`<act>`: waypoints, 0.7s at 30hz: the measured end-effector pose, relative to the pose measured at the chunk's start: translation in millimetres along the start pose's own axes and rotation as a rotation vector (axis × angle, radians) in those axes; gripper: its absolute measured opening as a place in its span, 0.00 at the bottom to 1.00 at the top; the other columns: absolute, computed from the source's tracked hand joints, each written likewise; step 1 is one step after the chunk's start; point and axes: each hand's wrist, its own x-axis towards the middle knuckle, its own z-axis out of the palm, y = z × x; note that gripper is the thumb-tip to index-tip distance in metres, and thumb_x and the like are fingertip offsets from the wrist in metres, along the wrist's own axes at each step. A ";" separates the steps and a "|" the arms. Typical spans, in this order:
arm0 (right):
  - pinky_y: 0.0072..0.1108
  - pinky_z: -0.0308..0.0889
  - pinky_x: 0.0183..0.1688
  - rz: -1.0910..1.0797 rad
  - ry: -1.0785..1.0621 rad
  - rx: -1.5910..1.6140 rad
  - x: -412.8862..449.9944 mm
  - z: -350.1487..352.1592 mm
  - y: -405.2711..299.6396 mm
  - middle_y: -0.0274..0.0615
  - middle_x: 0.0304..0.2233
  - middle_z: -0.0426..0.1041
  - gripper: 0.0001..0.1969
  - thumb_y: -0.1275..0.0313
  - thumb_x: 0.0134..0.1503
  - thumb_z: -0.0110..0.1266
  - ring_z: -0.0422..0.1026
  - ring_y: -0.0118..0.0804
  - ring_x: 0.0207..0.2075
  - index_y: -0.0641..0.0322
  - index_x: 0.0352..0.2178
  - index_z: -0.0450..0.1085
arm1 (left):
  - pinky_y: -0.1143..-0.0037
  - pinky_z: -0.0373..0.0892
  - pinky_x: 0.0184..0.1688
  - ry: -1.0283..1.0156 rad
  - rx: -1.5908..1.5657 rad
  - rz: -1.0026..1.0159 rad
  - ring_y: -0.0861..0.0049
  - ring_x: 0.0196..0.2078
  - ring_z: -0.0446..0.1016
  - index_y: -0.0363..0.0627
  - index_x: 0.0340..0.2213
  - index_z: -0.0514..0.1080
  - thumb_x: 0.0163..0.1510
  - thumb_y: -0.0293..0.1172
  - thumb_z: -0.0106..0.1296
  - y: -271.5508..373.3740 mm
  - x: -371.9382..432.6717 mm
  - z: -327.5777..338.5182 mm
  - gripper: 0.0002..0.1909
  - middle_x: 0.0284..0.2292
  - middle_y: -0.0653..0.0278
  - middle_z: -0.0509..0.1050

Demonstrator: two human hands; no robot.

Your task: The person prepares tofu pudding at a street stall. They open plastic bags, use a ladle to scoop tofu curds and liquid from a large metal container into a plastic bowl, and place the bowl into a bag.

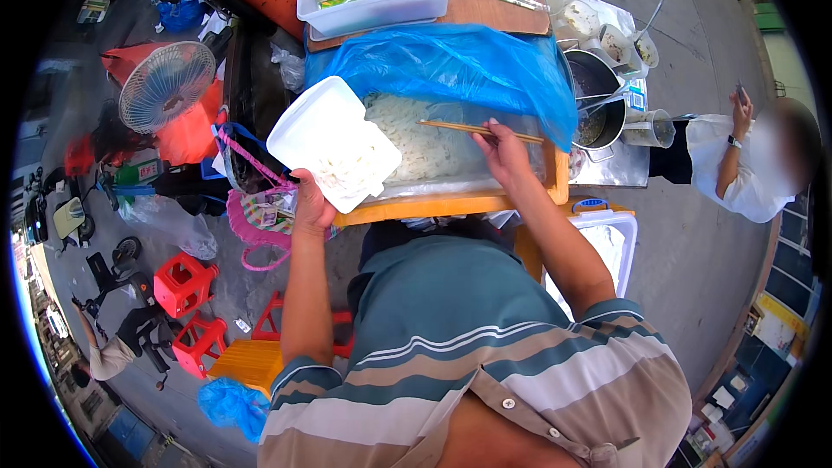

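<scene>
My left hand (313, 203) grips a white foam takeaway box (318, 122) by its near left side. The lid is folded open, and some pale noodles (344, 166) lie in the box. In my right hand (502, 151) is a pair of wooden chopsticks (455, 126), their tips over a wide heap of white noodles (422, 143). This heap lies on clear plastic inside a yellow wooden tray (448, 207). A blue plastic sheet (442, 58) covers the tray's far part. The box hides the heap's left edge.
Behind the sheet stands a plastic tub (374, 19) of packets and cans. To the right are a metal pot (595, 104) and several plastic containers (614, 42). A fan (167, 87) and red stools (185, 284) are at left. A person (734, 156) stands at right.
</scene>
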 end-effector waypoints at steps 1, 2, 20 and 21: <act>0.24 0.79 0.44 -0.014 0.006 0.004 -10.4 -1.7 -2.2 0.43 0.38 0.72 0.06 0.73 0.63 0.53 0.75 0.38 0.40 0.66 0.38 0.69 | 0.56 0.63 0.63 -0.014 -0.001 -0.006 0.58 0.64 0.62 0.37 0.65 0.47 0.40 0.74 0.54 0.7 2.0 -0.4 0.65 0.64 0.54 0.58; 0.24 0.79 0.44 -0.026 -0.032 0.040 -20.7 -2.2 -3.8 0.42 0.38 0.73 0.06 0.72 0.63 0.53 0.75 0.37 0.40 0.66 0.37 0.69 | 0.57 0.64 0.63 -0.023 0.007 -0.016 0.58 0.64 0.62 0.37 0.65 0.48 0.40 0.73 0.55 1.9 4.1 -1.3 0.64 0.64 0.54 0.59; 0.25 0.77 0.46 -0.484 -0.305 -0.258 -204.3 121.2 -34.9 0.41 0.37 0.76 0.09 0.68 0.65 0.53 0.78 0.33 0.40 0.65 0.38 0.72 | 0.59 0.63 0.64 -0.321 0.009 -0.215 0.60 0.63 0.63 0.39 0.64 0.51 0.37 0.77 0.54 7.8 56.1 -2.3 0.66 0.62 0.55 0.61; 0.25 0.76 0.47 -0.508 -0.295 -0.380 -203.6 125.8 -26.6 0.40 0.37 0.76 0.10 0.67 0.65 0.54 0.77 0.32 0.41 0.65 0.38 0.73 | 0.59 0.63 0.64 -0.335 0.006 -0.226 0.60 0.63 0.63 0.39 0.64 0.51 0.37 0.77 0.54 9.0 55.1 2.8 0.66 0.62 0.55 0.61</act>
